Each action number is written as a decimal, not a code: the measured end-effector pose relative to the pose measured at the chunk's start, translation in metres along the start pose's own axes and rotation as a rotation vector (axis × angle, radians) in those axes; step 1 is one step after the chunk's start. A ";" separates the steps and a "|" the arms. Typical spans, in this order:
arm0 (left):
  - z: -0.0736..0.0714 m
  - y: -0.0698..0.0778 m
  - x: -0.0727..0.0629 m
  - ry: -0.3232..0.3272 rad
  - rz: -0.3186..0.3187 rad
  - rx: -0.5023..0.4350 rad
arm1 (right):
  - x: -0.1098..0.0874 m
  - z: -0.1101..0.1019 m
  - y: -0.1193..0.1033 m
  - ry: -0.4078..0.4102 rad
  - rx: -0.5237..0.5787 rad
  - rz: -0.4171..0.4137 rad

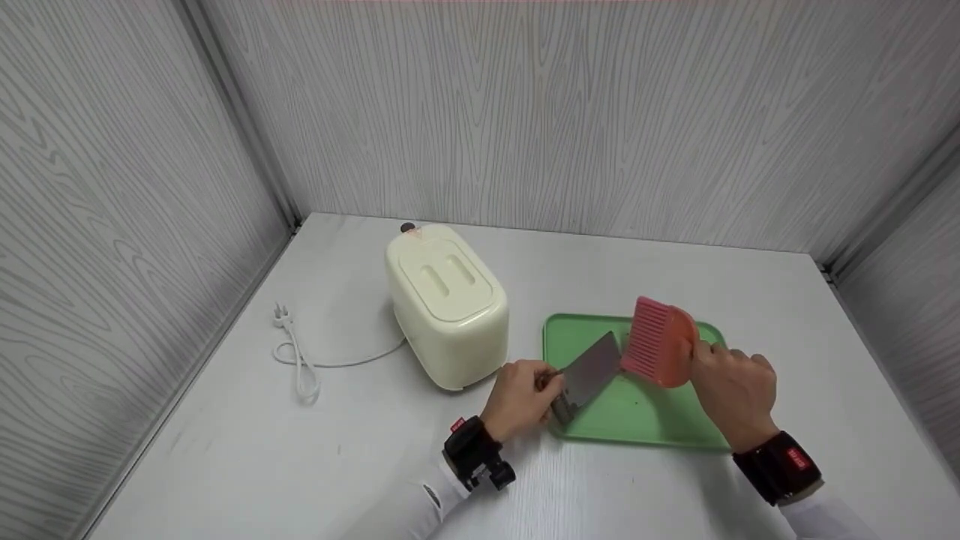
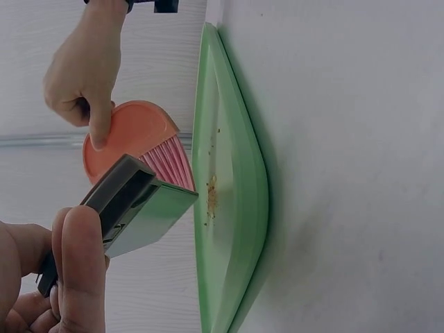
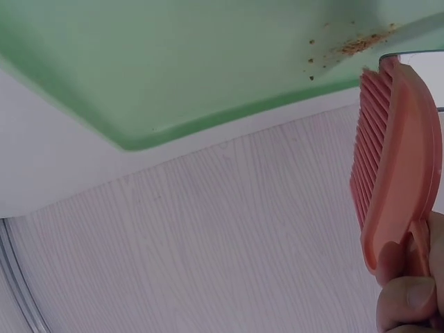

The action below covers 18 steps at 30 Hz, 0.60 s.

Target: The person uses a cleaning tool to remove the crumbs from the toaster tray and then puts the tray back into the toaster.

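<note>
On the white table [image 1: 225, 465], a green tray [image 1: 637, 427] holds crumbs [image 2: 211, 198].

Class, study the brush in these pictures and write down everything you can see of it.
The brush has a rounded orange head, apparently plastic, with a straight row of pink bristles. The right hand grips its handle, which is largely hidden. It is held tilted over the green tray, bristles facing the metal scraper; their lower end is close to it, but whether they touch is unclear.
</note>
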<state>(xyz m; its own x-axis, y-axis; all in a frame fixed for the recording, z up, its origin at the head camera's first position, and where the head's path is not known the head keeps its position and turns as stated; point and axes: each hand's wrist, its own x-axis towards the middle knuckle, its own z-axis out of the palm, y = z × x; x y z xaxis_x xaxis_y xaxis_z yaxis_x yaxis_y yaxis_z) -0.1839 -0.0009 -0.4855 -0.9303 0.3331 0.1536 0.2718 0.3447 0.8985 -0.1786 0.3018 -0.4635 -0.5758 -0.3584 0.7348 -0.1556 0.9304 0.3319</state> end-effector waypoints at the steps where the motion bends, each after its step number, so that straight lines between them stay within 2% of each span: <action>1: 0.000 0.000 0.000 0.002 0.004 0.006 | -0.001 0.001 0.001 0.012 -0.005 0.009; 5: 0.001 -0.001 0.000 0.006 0.003 0.015 | -0.002 0.003 0.006 0.048 -0.008 0.051; 9: 0.001 -0.001 0.001 0.002 -0.006 0.006 | -0.005 0.001 0.015 0.021 0.007 0.091; 14: 0.000 -0.002 0.001 -0.004 -0.014 -0.017 | -0.012 0.000 0.028 0.005 0.084 0.227; 16: 0.000 -0.003 0.001 -0.007 -0.030 -0.034 | -0.016 0.000 0.035 -0.039 0.125 0.301; 18: -0.001 -0.004 0.000 -0.008 -0.049 -0.054 | -0.020 -0.001 0.042 -0.124 0.160 0.371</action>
<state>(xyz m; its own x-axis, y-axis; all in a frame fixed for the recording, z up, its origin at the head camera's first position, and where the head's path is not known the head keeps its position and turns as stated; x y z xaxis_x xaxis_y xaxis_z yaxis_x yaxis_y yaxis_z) -0.1852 -0.0028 -0.4887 -0.9399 0.3246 0.1061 0.2127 0.3133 0.9255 -0.1732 0.3480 -0.4636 -0.7068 0.0060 0.7074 -0.0370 0.9983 -0.0454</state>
